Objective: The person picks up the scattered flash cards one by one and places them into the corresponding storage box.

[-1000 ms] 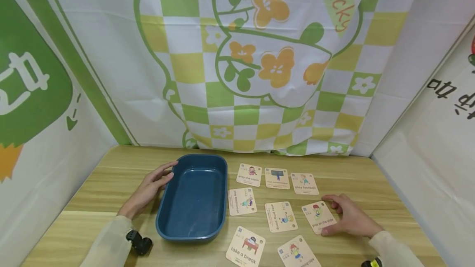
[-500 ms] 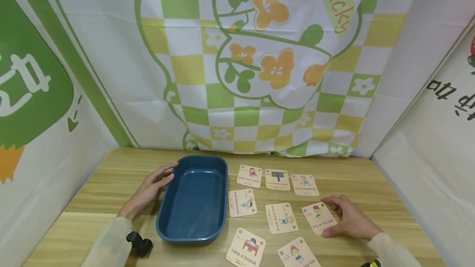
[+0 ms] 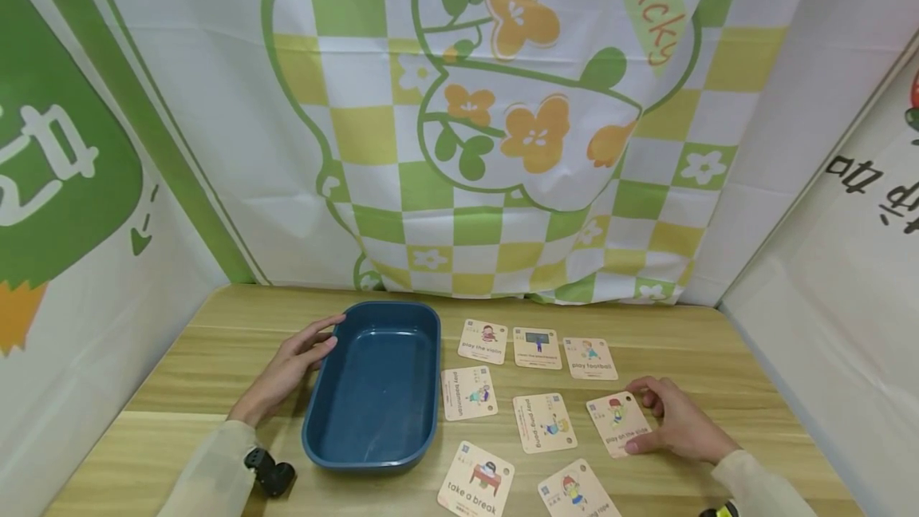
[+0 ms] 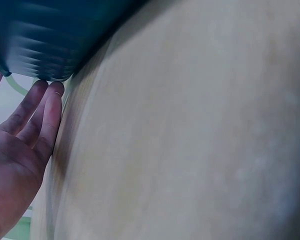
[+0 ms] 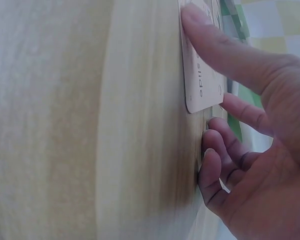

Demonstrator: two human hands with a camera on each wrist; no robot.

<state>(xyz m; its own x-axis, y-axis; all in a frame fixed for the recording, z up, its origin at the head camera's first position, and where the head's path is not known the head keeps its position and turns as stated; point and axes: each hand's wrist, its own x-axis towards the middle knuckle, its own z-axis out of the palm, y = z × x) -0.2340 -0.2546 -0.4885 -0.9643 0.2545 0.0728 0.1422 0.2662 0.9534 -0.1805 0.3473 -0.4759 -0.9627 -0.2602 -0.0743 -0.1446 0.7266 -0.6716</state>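
Observation:
My right hand (image 3: pixel 678 421) pinches the "play on the slide" flashcard (image 3: pixel 619 421), thumb on its lower edge and index finger at its upper right corner. The right wrist view shows the thumb over this card (image 5: pixel 202 82), the other fingers curled beside it close to the table. On the left, my left hand (image 3: pixel 287 369) rests its fingers against the outer side of a deep blue plastic tray (image 3: pixel 321 401). Extended fingertips touch the tray's wall (image 4: pixel 35 37) in the left wrist view. The tray has nothing inside.
Several more flashcards lie face up between tray and right hand, among them "play football" (image 3: pixel 590 359), "play ping-pong" (image 3: pixel 538 413) and "take a break" (image 3: pixel 475 473). A printed cloth (image 3: pixel 459 222) hangs behind the wooden table (image 3: pixel 179 389).
The slide card has shifted very slightly to the right with the right hand's fingertips. My left hand, the tray and the other cards stay put.

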